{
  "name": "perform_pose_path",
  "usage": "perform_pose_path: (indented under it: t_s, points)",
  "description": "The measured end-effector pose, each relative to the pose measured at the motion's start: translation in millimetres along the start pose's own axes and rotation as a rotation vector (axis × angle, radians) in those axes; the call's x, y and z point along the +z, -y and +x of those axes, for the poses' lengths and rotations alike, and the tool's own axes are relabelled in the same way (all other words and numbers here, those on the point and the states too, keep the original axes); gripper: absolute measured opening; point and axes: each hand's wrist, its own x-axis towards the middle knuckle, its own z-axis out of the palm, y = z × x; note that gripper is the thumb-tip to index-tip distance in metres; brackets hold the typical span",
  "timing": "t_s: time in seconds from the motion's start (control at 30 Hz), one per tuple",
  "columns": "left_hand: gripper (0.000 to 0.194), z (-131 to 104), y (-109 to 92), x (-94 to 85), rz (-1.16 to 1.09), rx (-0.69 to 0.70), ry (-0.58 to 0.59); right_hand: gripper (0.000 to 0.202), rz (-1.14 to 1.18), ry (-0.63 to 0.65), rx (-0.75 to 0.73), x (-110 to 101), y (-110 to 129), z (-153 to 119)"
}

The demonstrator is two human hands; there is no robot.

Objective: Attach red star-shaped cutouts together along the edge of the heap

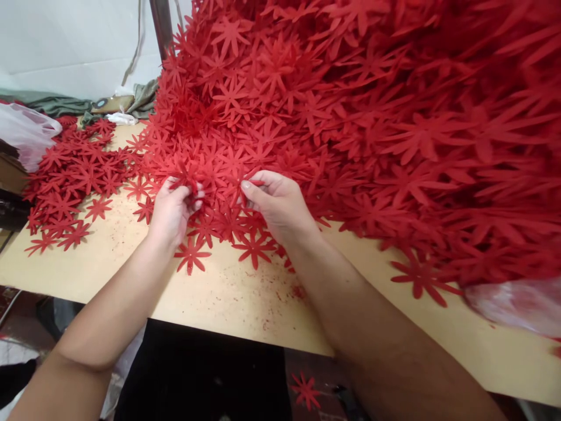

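Observation:
My left hand (176, 204) is closed on a red flower-shaped cutout (189, 174) with narrow petals. To its right, my right hand (274, 202) pinches another red cutout (239, 182) between thumb and fingers. Both hands hover at the front of a big heap of the same red cutouts (272, 117). A few single cutouts lie flat below the hands, one (191, 255) near my left wrist and one (254, 248) between my forearms. Against the red heap, the edges of the held pieces are hard to make out.
A smaller pile of red cutouts (74, 175) spreads on the left of the pale tabletop (210, 298). Red crumbs dot the front. Plastic bags lie at far left (28, 131) and right (517, 301). Dark green cloth (48, 105) sits behind. One cutout (305, 390) is below the table edge.

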Motion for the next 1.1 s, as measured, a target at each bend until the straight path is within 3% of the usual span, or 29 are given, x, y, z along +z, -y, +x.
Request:
perform_pose_path:
  t_s: [0.1,0.27,0.47,0.67,0.87,1.0,1.1]
  points:
    - [0.031,-7.9,4.0,4.5,0.058,-0.042,0.082,0.022,-0.096,0.01,0.001,2.2,3.4,-3.4]
    - [0.029,-18.2,12.6,9.3,0.028,-0.172,0.238,0.031,-0.327,0.023,-0.091,4.6,4.2,-9.5]
    - [0.031,-12.4,18.1,6.0,0.089,-0.147,0.165,0.032,-0.451,0.032,-0.21,5.8,-4.6,-8.9]
    - [0.017,-8.1,16.0,6.2,0.085,-0.067,0.085,0.02,-0.255,0.234,-0.114,4.6,-5.8,-6.8]
    - [0.027,-8.7,9.4,6.0,0.114,-0.033,0.064,0.025,-0.321,0.125,-0.121,0.4,0.9,-6.6]
    - [0.019,-14.4,7.7,5.4,0.138,-0.147,0.223,0.034,-0.337,0.036,-0.199,-0.8,-0.1,-7.0]
    - [0.033,-18.3,12.4,8.2,0.18,-0.134,0.362,0.031,-0.312,0.014,-0.223,1.4,-5.9,-7.7]
